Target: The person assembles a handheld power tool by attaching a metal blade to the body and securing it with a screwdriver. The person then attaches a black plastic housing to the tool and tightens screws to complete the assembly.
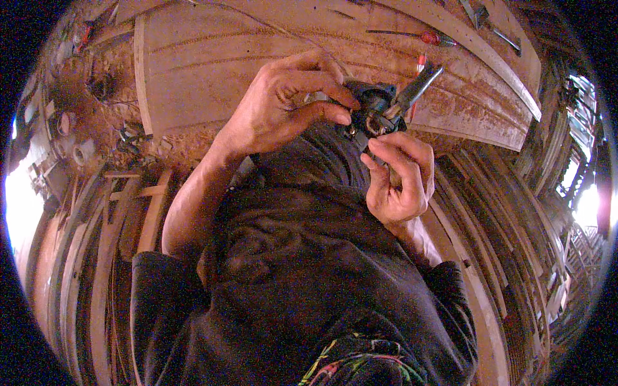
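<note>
In front of my chest, above the bench edge, is a dark, roughly round mechanical part [376, 100] with an opening on its near side. A greyish metal piece [417, 90] sticks out from it to the upper right. My left hand [293, 100] is closed in a pinch, thumb and index finger at the part's left side. Lower down, my right hand [404, 177] has its fingers curled and the thumb and index tips drawn together just under the part. What lies between those right fingertips is too small and dark to name.
A dusty wooden board [219, 71] spans the bench ahead. On it lie a red-handled screwdriver [438, 39] and a second red-tipped tool [421, 63]. A metal tool [505, 40] rests at the far right. Stacked timber strips [496, 238] stand on both sides below.
</note>
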The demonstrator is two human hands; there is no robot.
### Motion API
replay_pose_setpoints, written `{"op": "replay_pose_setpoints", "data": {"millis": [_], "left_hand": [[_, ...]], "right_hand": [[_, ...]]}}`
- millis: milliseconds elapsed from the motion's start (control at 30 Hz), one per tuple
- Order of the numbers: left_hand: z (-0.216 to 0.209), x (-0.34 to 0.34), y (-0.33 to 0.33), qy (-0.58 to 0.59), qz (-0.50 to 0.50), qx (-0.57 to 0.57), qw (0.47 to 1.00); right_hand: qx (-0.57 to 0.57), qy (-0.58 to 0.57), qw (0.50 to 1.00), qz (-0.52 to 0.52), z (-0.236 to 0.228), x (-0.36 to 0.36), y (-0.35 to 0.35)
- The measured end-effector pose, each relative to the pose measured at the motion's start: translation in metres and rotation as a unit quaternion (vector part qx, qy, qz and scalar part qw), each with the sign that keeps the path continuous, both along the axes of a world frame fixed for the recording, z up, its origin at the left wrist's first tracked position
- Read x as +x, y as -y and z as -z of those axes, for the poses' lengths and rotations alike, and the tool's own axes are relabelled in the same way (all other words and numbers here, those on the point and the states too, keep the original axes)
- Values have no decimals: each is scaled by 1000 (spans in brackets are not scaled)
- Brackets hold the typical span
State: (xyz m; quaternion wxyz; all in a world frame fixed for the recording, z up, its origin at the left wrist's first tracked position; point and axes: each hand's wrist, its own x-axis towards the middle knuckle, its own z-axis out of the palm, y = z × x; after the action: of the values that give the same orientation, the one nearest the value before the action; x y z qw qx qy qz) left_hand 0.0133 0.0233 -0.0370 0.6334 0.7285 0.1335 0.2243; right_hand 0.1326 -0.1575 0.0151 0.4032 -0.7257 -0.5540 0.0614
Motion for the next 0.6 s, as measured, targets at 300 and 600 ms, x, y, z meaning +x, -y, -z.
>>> {"op": "replay_pose_setpoints", "data": {"millis": [300,600], "left_hand": [[-6,1,6,-32,-9,-38,999],[9,-5,4,77,11,-90,993]], "right_hand": [[-35,1,999,-11,-12,1,-3],[-52,-8,999,-1,-19,-3,-6]]}}
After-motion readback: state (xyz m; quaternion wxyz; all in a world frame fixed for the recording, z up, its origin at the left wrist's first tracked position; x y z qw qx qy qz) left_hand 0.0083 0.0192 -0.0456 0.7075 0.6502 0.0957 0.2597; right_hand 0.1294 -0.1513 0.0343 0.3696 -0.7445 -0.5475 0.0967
